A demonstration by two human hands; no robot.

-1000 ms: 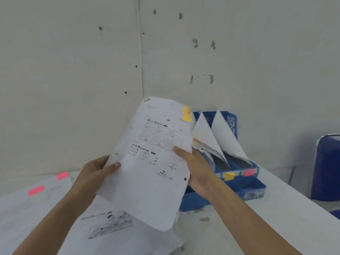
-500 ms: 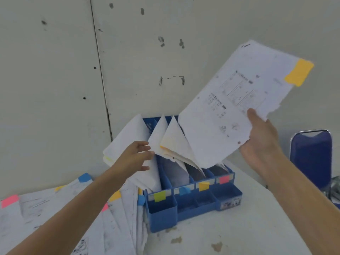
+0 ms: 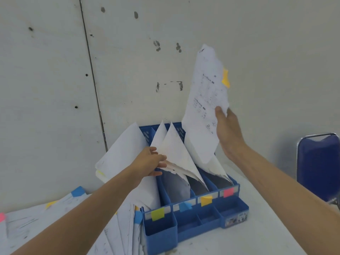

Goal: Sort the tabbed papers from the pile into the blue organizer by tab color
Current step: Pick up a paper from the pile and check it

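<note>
The blue organizer [image 3: 198,218] stands against the wall, its slots labelled from left to right yellow-green, blue, orange and pink. My right hand [image 3: 228,133] pinches a printed sheet with an orange tab [image 3: 204,100] by its right edge and holds it upright above the right-hand slots, its lower end hanging just over them. My left hand [image 3: 150,162] touches the filed papers [image 3: 174,155] in the middle slots with straight fingers, pressing them leftward. The pile of tabbed papers [image 3: 60,218] lies spread on the table at lower left.
A white wall rises directly behind the organizer. A blue chair [image 3: 318,166] stands at the right edge of the white table [image 3: 257,236]. Sheets from the leftmost slot lean out over the pile.
My right hand has swung the orange-tabbed sheet from a tilted spread to upright and lowered it toward the slots. My left hand has reached further in, onto the filed papers.
</note>
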